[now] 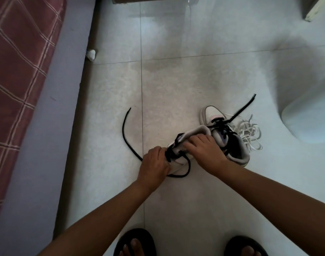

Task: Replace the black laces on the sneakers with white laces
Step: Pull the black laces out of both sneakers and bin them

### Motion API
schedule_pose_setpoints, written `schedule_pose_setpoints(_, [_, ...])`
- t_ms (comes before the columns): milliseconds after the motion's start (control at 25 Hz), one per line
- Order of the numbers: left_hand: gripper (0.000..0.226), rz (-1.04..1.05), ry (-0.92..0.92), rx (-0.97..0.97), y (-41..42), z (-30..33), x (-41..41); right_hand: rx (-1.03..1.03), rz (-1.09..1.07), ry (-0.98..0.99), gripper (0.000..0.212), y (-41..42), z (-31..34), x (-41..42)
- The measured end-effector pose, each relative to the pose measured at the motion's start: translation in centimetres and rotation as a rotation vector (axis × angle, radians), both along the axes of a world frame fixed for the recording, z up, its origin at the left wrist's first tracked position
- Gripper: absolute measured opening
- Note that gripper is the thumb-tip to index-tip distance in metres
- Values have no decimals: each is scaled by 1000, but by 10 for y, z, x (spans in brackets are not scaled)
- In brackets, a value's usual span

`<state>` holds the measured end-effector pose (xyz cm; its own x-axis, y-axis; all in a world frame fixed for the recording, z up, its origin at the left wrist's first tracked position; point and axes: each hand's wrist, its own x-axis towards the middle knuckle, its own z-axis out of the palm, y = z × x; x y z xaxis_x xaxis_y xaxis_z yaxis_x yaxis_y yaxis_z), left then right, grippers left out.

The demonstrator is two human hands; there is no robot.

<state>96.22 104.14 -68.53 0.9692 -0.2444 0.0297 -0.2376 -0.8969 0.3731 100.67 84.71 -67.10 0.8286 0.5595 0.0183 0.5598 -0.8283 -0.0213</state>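
Two white sneakers lie on the tiled floor. The near sneaker (193, 133) is tipped on its side between my hands. My left hand (155, 164) grips its laced part, fingers curled round the black lace (125, 126), whose loose end trails up and left across the floor. My right hand (206, 148) holds the sneaker from the right, fingers curled on its upper. The second sneaker (211, 112) stands just behind, still threaded with a black lace (244, 106). A heap of white laces (249, 133) lies to its right.
A bed with a red checked cover (19, 71) and grey side runs along the left. A white rounded object (309, 117) stands at the right. A small white lump (91, 54) lies by the bed. My feet in black sandals (135, 242) are at the bottom.
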Motion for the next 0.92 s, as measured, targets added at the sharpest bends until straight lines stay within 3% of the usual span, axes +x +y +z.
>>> schedule_pose_setpoints(80, [28, -61, -70, -34, -6, 1, 8, 113, -98, -66, 32, 6, -3, -14])
schedule_pose_setpoints(200, [14, -227, -225, 47, -19, 2, 21, 49, -108, -90, 41, 12, -11, -24])
schedule_pose_setpoints(360, [19, -270, -194, 81, -20, 4, 29, -10, -16, -298, 11, 19, -14, -19])
schedule_pose_setpoints(440, [19, -256, -148, 42, -18, 4, 27, 86, -186, -258, 8, 28, -21, -33])
schedule_pose_setpoints(480, [19, -248, -130, 26, -18, 3, 25, 208, -403, -128, 10, 32, -24, -43])
schedule_pose_setpoints(560, [19, -221, -89, 10, -19, 3, 23, 483, -945, 333, 15, 41, -26, -53])
schedule_pose_setpoints(640, [19, -191, -42, -4, -20, 3, 23, 633, -1220, 740, 21, 46, -26, -48])
schedule_pose_setpoints(760, [19, -206, -15, 11, -16, 5, 26, 809, -1160, 981, 18, 55, -7, -38])
schedule_pose_setpoints(840, [17, -222, -16, 38, -9, 4, 31, 1188, -1096, 1205, 21, 49, 24, -23])
schedule_pose_setpoints(920, [12, -163, 20, 23, -2, 1, 35, 1660, -984, 1297, 32, 25, 51, -3])
